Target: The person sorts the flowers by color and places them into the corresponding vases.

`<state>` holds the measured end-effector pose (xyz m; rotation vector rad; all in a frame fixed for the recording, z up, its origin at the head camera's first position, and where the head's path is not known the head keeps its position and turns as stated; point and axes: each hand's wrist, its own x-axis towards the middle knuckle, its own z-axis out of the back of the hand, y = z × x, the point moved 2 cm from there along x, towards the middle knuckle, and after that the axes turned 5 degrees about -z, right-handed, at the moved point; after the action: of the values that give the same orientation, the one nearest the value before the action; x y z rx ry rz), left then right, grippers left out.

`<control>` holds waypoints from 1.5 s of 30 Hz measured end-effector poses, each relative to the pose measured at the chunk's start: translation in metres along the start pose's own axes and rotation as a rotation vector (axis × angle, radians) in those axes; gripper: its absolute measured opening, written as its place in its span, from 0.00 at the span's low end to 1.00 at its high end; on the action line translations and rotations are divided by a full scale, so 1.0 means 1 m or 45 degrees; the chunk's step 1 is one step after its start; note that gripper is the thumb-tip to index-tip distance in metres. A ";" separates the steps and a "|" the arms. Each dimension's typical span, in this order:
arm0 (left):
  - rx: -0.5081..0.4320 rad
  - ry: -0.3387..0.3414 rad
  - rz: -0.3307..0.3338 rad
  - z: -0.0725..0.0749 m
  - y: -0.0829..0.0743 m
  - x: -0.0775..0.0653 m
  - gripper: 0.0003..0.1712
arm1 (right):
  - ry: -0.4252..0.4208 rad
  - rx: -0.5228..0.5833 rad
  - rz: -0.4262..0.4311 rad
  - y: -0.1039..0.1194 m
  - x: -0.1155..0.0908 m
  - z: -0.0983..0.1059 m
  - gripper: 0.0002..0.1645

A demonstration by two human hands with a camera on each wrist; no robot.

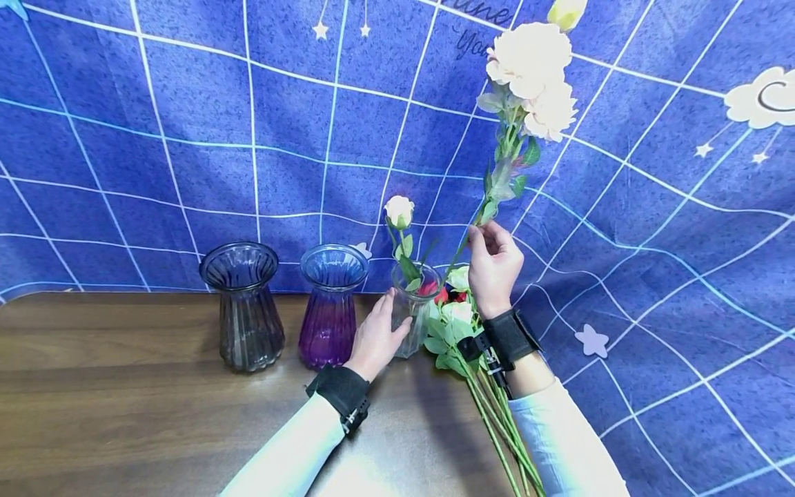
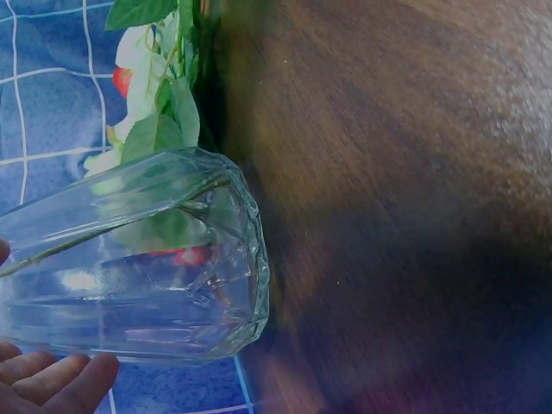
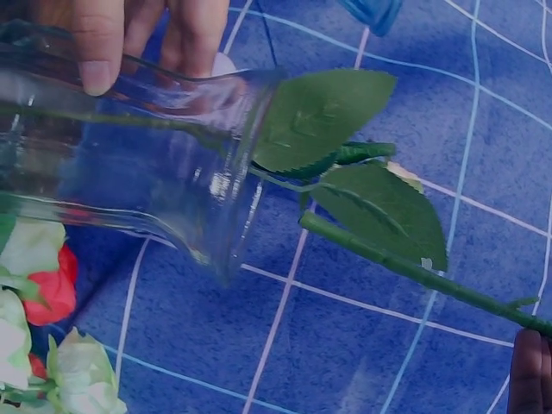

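My left hand grips the neck of a clear glass vase, thumb on one side and fingers on the other. A single pale rose stands in that vase, its green leaves spreading out over the rim. Higher up to the right, my right hand pinches the green stem of a branch with large pale pink blooms. The cut end of this stem hangs just outside the vase mouth, beside the rose's leaves, in the right wrist view.
Left of the clear vase stand a purple-blue glass vase and a dark grey one. Several long-stemmed flowers, white and red, lie on the wooden table under the right forearm. A blue gridded cloth hangs behind.
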<state>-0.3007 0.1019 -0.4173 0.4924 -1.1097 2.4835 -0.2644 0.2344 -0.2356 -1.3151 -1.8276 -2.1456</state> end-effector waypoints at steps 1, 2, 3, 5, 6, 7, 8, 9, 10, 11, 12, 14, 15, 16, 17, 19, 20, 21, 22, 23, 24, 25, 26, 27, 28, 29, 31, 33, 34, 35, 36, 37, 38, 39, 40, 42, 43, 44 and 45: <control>0.001 0.004 0.002 0.000 0.000 0.000 0.38 | -0.002 -0.001 0.003 0.000 -0.001 -0.001 0.10; 0.003 0.005 0.001 0.000 0.000 0.000 0.38 | -0.003 -0.005 0.006 -0.001 -0.002 -0.002 0.10; 0.006 0.007 0.001 0.000 0.000 -0.001 0.38 | -0.004 -0.010 0.007 -0.002 -0.003 -0.003 0.10; 0.011 0.007 0.001 0.000 0.000 -0.001 0.38 | 0.001 -0.021 0.008 -0.005 -0.005 -0.005 0.10; 0.011 0.006 0.001 0.000 0.000 -0.002 0.38 | 0.004 -0.026 0.011 -0.007 -0.006 -0.006 0.10; 0.011 0.000 -0.002 0.000 0.000 -0.002 0.38 | 0.007 -0.030 0.010 -0.008 -0.007 -0.006 0.09; 0.010 -0.006 -0.006 0.000 0.000 -0.002 0.38 | 0.009 -0.035 0.013 -0.009 -0.008 -0.007 0.09; 0.012 -0.011 -0.009 0.000 0.000 -0.002 0.38 | 0.009 -0.036 0.014 -0.010 -0.009 -0.008 0.09; 0.012 -0.016 -0.015 0.000 0.000 -0.002 0.38 | 0.008 -0.039 0.018 -0.011 -0.010 -0.008 0.09; 0.013 -0.023 -0.023 0.000 0.000 -0.002 0.38 | 0.005 -0.038 0.020 -0.012 -0.010 -0.008 0.09; 0.015 -0.027 -0.028 0.000 0.000 -0.002 0.38 | 0.003 -0.034 0.023 -0.012 -0.010 -0.009 0.09; 0.013 -0.033 -0.034 0.000 0.000 -0.001 0.37 | 0.002 -0.029 0.027 -0.013 -0.010 -0.010 0.09; 0.014 -0.034 -0.034 0.001 0.000 -0.001 0.37 | 0.002 -0.025 0.025 -0.013 -0.010 -0.010 0.09; 0.011 -0.034 -0.033 0.001 0.000 -0.001 0.37 | 0.000 -0.022 0.023 -0.013 -0.010 -0.010 0.09; 0.008 -0.034 -0.032 0.001 0.000 -0.001 0.37 | -0.001 -0.017 0.019 -0.013 -0.010 -0.010 0.09; 0.003 -0.027 -0.026 0.001 0.000 -0.001 0.37 | -0.004 -0.013 0.017 -0.013 -0.010 -0.010 0.09; 0.004 -0.022 -0.024 0.001 -0.001 -0.001 0.37 | -0.004 -0.013 0.019 -0.012 -0.010 -0.011 0.09; 0.003 -0.019 -0.024 0.001 -0.001 -0.001 0.37 | -0.006 -0.016 0.019 -0.012 -0.010 -0.011 0.09; 0.004 -0.018 -0.023 0.001 -0.001 -0.001 0.37 | -0.006 -0.018 0.020 -0.012 -0.011 -0.011 0.09; 0.006 -0.019 -0.024 0.001 -0.001 0.000 0.37 | -0.004 -0.026 0.023 -0.012 -0.011 -0.012 0.09; 0.005 -0.021 -0.025 0.001 -0.001 0.000 0.37 | -0.002 -0.036 0.026 -0.012 -0.012 -0.012 0.09; 0.006 -0.022 -0.025 0.001 -0.001 0.000 0.37 | -0.002 -0.050 0.028 -0.014 -0.012 -0.012 0.09; 0.007 -0.025 -0.025 0.002 -0.001 0.000 0.37 | 0.000 -0.060 0.030 -0.018 -0.013 -0.013 0.09; 0.008 -0.026 -0.024 0.002 -0.001 -0.001 0.37 | 0.002 -0.067 0.029 -0.023 -0.012 -0.013 0.09; 0.009 -0.026 -0.021 0.002 -0.001 -0.001 0.37 | 0.001 -0.073 0.028 -0.028 -0.012 -0.013 0.09; 0.007 -0.024 -0.018 0.002 -0.001 -0.001 0.37 | -0.002 -0.080 0.028 -0.034 -0.012 -0.013 0.10; 0.005 -0.018 -0.009 0.002 -0.002 -0.001 0.37 | -0.006 -0.086 0.025 -0.046 -0.011 -0.014 0.10; 0.005 -0.009 0.000 0.002 -0.002 -0.001 0.37 | -0.004 -0.085 0.021 -0.055 -0.010 -0.014 0.10; 0.004 -0.007 0.003 0.002 -0.002 -0.001 0.37 | -0.004 -0.089 0.023 -0.057 -0.010 -0.014 0.10; 0.003 -0.006 0.006 0.003 -0.002 -0.001 0.38 | -0.003 -0.095 0.026 -0.059 -0.010 -0.015 0.10; 0.002 -0.006 0.006 0.003 -0.002 -0.001 0.37 | 0.001 -0.099 0.027 -0.061 -0.010 -0.015 0.10; 0.004 -0.007 0.005 0.003 -0.002 -0.001 0.37 | 0.003 -0.105 0.030 -0.062 -0.011 -0.016 0.10; 0.006 -0.011 0.002 0.003 -0.001 -0.001 0.37 | 0.002 -0.115 0.033 -0.063 -0.011 -0.016 0.10; 0.004 -0.015 -0.003 0.002 -0.001 -0.001 0.37 | 0.002 -0.121 0.032 -0.065 -0.012 -0.016 0.10; 0.004 -0.018 -0.006 0.002 -0.001 0.000 0.37 | 0.002 -0.128 0.031 -0.066 -0.012 -0.017 0.09; 0.002 -0.025 -0.012 0.002 -0.001 0.000 0.37 | -0.005 -0.148 0.022 -0.069 -0.013 -0.017 0.09; 0.004 -0.025 -0.013 0.001 -0.001 0.000 0.37 | -0.009 -0.156 0.016 -0.071 -0.014 -0.017 0.08; 0.005 -0.026 -0.012 0.001 -0.001 -0.001 0.37 | -0.010 -0.164 0.009 -0.073 -0.015 -0.016 0.08; 0.005 -0.023 -0.008 0.001 -0.001 -0.001 0.37 | -0.010 -0.175 0.002 -0.075 -0.016 -0.016 0.08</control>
<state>-0.2993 0.1016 -0.4171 0.5196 -1.1086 2.4812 -0.3022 0.2366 -0.3041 -1.3516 -1.7084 -2.3059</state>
